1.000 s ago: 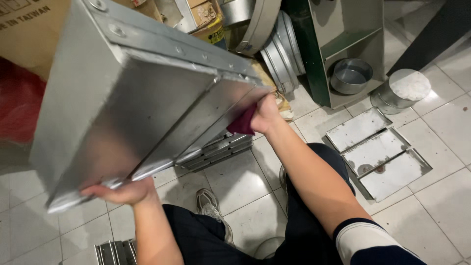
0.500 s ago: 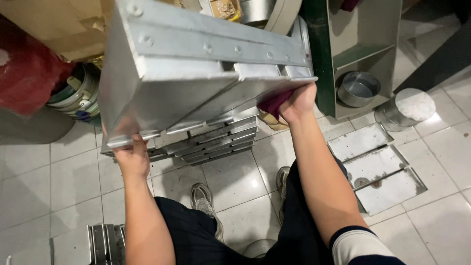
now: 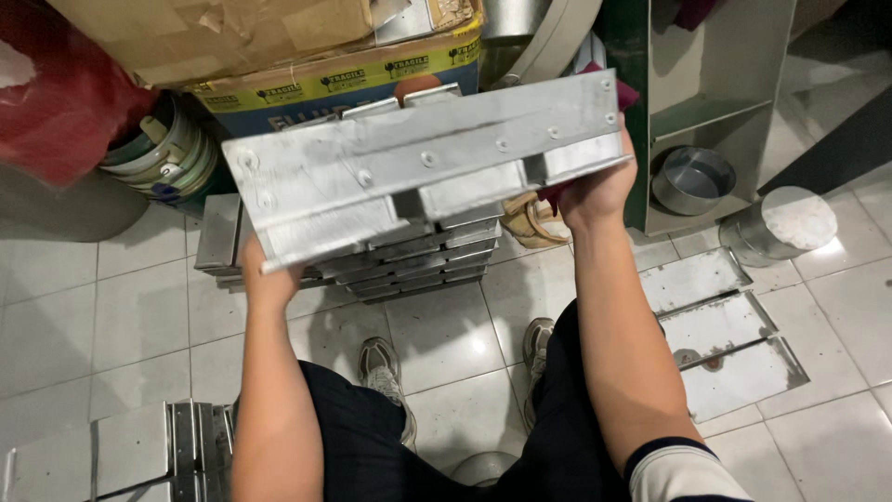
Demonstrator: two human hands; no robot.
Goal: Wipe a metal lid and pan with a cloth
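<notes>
Hands grip a riveted sheet-metal panel (image 3: 427, 172) by its ends: left hand (image 3: 265, 279) under the lower-left corner, right hand (image 3: 595, 191) clasping the right edge, above stacked metal trays (image 3: 413, 260) on the tiled floor (image 3: 139, 307).

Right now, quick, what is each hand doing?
Left hand: closed on the left end of the metal tray.
Right hand: closed on the tray's right end, with a dark red cloth tucked under it.

Riveted metal tray (image 3: 427, 167) between left hand (image 3: 265, 279) and right hand (image 3: 595, 191) (stacked trays (image 3: 409, 260) beneath)
</notes>
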